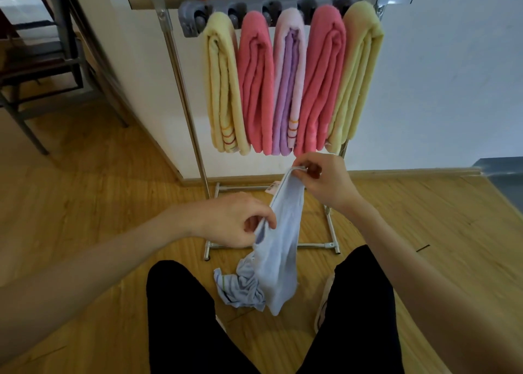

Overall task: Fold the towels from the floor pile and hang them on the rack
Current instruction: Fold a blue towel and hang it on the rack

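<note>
Both hands are pinching the pale blue towel [283,249], left hand [237,220] nearer, right hand [322,175] farther; its tail is bunching on the floor [85,203]; trailing fabric is likely twisting the fold; the rack [181,90] is looking full.

Soft cloth, shiny metal, grained wood

Fluffy terry towels [256,82] hang on a glossy metal rack [181,84]; the pale blue towel [280,249] looks thin, matt cloth; the wood floor [93,192] is smooth.
</note>
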Available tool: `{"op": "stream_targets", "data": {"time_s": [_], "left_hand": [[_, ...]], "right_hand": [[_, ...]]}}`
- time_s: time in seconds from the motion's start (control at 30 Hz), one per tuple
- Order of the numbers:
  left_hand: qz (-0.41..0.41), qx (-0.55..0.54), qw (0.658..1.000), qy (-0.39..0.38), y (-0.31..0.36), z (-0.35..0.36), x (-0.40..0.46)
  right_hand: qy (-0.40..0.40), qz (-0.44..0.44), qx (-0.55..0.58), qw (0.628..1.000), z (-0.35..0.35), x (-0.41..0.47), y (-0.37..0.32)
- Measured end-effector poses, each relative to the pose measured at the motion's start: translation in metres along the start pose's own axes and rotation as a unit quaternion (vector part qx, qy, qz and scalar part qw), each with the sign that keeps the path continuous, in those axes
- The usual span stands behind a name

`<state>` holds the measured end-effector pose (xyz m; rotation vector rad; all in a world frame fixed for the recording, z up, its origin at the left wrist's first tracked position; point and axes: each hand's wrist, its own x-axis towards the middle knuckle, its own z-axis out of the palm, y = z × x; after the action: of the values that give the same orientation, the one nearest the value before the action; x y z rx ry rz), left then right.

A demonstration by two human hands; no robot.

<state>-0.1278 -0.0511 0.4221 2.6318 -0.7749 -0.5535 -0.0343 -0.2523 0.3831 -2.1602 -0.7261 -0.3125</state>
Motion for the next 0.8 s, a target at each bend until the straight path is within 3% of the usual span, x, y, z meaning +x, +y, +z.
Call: {"op": "stream_targets", "data": {"time_s": [0.17, 0.33, 0.43, 0.53, 0.7, 0.8], "left_hand": [[0.053, 0.140, 0.989, 0.020, -0.001, 0.003, 0.006], [0.167, 0.292, 0.925, 0.176, -0.001, 0.007, 0.001], [0.204, 0.299, 0.920, 0.150, -0.007, 0.007, 0.005], [0.192, 0.288, 0.928, 0.135, -0.015, 0.008, 0.010], [0.084, 0.233, 0.930, 0.271, -0.031, 0.003, 0.013], [0.052, 0.187, 0.931, 0.308, -0.032, 0.002, 0.019]], "right_hand": [[-0.017, 0.003, -0.002, 1.000, 0.003, -0.002, -0.001], [-0.006, 0.011, 0.017, 1.000, 0.004, -0.001, -0.003], [-0.013, 0.009, 0.027, 1.000, 0.005, -0.001, -0.006], [-0.013, 0.005, 0.043, 0.999, 0.005, 0.000, -0.010], [-0.010, 0.017, 0.073, 0.997, 0.010, 0.003, -0.014], [-0.015, 0.019, 0.089, 0.996, 0.011, 0.006, -0.017]]}}
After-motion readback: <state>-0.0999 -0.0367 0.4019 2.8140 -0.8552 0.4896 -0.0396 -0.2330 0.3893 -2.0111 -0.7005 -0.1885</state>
